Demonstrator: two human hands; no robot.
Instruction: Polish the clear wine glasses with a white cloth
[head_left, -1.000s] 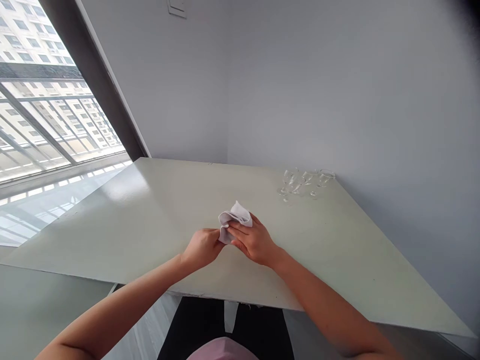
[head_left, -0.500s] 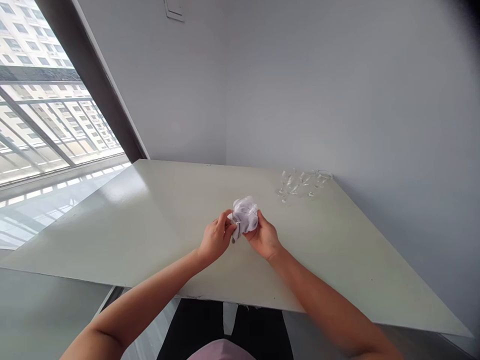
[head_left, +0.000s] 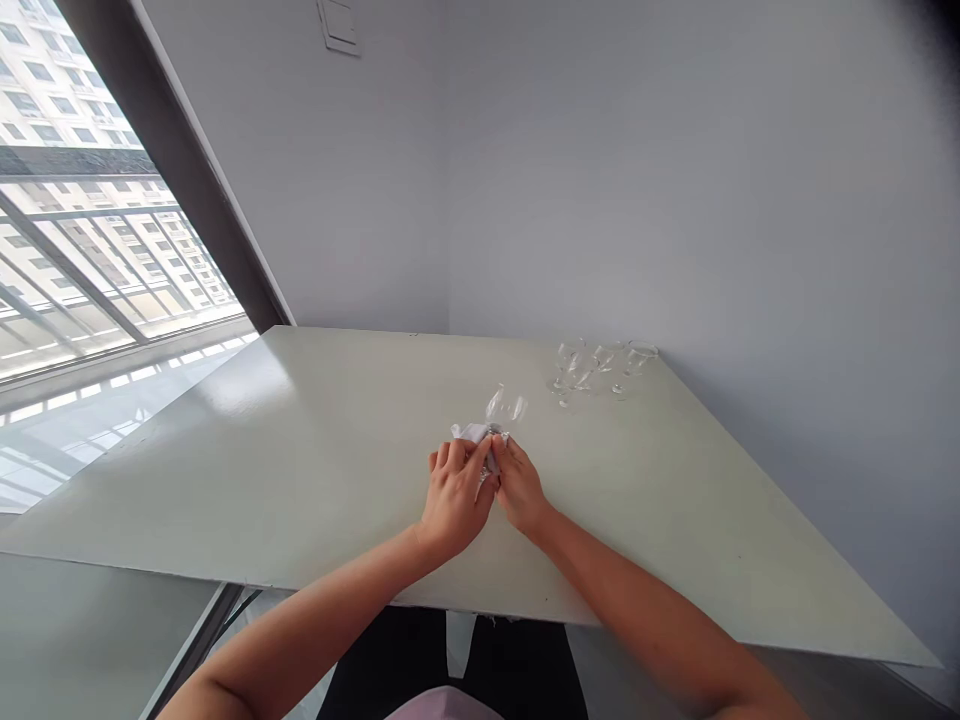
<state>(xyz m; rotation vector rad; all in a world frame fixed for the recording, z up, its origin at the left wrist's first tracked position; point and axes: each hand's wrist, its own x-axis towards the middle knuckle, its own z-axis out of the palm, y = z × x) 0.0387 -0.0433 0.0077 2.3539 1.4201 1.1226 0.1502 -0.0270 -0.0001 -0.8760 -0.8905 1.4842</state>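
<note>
A person stands at a pale green table [head_left: 300, 450], both forearms reaching out over it, with the hands close together near the middle of the top. The left hand [head_left: 455, 497] is curled narrow, its fingers bent over a white cloth [head_left: 469, 433]. The right hand [head_left: 519, 487] sits just beside it, also narrow, its fingertips pinched in against the same cloth. Bundled in that cloth is the lower part of a clear stemmed glass [head_left: 505, 405], whose bowl pokes out beyond the fingers, tilted and held up off the table. From where I stand, I can't tell which hand bears most of its weight, or exactly where the cloth ends and the stem begins.

Farther along, near the far edge of the table by the wall, more clear stemmed glasses [head_left: 592, 368] stand in a tight group, well apart from the hands. To the left, a window [head_left: 112, 230] looks out on a tall apartment block, and a wall plate [head_left: 339, 25] sits high on the grey wall [head_left: 675, 180].
</note>
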